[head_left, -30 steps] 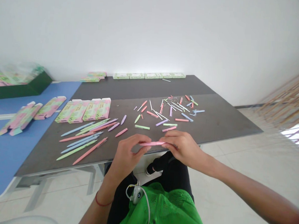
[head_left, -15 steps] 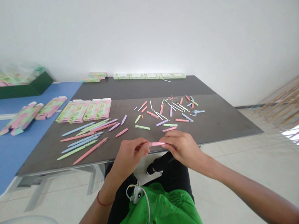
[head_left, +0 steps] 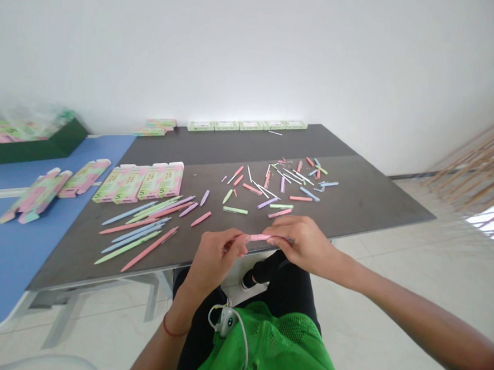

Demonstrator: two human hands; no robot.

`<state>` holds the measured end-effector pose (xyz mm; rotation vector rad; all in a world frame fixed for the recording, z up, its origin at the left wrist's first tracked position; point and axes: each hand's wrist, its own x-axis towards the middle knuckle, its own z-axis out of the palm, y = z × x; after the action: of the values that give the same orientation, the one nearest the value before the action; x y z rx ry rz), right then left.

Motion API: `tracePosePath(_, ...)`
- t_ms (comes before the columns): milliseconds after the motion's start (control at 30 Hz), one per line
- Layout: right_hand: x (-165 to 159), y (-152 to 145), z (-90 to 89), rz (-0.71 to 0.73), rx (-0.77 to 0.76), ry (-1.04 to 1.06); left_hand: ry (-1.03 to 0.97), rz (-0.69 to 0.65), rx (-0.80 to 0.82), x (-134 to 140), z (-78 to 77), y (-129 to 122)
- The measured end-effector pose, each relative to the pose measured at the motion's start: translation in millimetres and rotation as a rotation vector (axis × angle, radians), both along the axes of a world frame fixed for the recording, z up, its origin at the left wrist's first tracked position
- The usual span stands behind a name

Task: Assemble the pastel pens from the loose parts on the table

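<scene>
Between my two hands, just above the table's front edge, is a pink pen, lying roughly level. My left hand pinches one end and my right hand the other; both ends are hidden by the fingers. Past my right hand lie loose pen parts: a pink barrel, a green barrel and several white refills. Left of my hands, a row of pens in pink, green, blue and purple lies on the dark table.
Four-sided upright-printed cartons lie side by side behind the pens. Flattened cartons rest on the blue surface at left, near a green box. Green boxes line the wall at the back.
Both hands stay almost in place on the pink pen. The right hand has shifted very slightly; the things on the table have not moved.
</scene>
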<state>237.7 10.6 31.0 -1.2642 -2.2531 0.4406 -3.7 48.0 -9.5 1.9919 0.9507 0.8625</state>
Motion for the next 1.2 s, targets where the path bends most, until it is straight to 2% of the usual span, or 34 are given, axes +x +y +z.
tracePosePath(100,-0.8,-1.1,4.5,0.037,-0.033,0.002,0.023,-0.016,0.108,-0.2,-1.0,-1.0)
tracePosePath(167,0.6,0.8,6.9,0.056,-0.132,0.054,0.012,-0.052,0.226,-0.7,-2.2,-0.5)
tracePosePath(233,3.9,6.1,6.9,0.065,-0.308,0.134,0.01,-0.072,0.357,-1.2,-5.2,-0.1)
tracePosePath(400,21.2,31.2,6.8,0.121,-0.937,0.406,0.063,-0.066,0.65,0.0,-19.4,-4.0)
tracePosePath(467,31.3,41.4,14.6,0.156,-1.054,0.428,0.053,-0.039,0.685,2.4,-23.9,-6.5)
tracePosePath(567,44.5,50.7,30.2,0.16,-0.991,0.574,-0.038,0.167,0.593,7.4,-27.1,-10.7)
tracePosePath(667,43.1,50.7,31.4,0.108,-0.77,0.989,-0.155,0.356,0.375,13.1,-29.9,-16.5)
tracePosePath(733,29.7,45.7,20.3,0.032,-0.649,1.223,-0.221,0.367,0.243,17.7,-33.3,-21.2)
tracePosePath(800,9.3,38.3,5.7,-0.039,-0.689,1.325,-0.264,0.354,0.154,22.6,-37.2,-25.8)
tracePosePath(900,-21.9,27.8,-8.0,0.012,-0.709,1.48,-0.274,0.335,0.1,28.8,-40.9,-30.7)
tracePosePath(1000,-40.7,23.4,-7.2,0.046,-0.663,1.587,-0.281,0.328,0.079,32.6,-40.1,-33.2)
tracePosePath(1200,-50.5,22.7,-0.6,0.024,-0.618,1.753,-0.267,0.325,0.041,42.8,-39.4,-41.4)
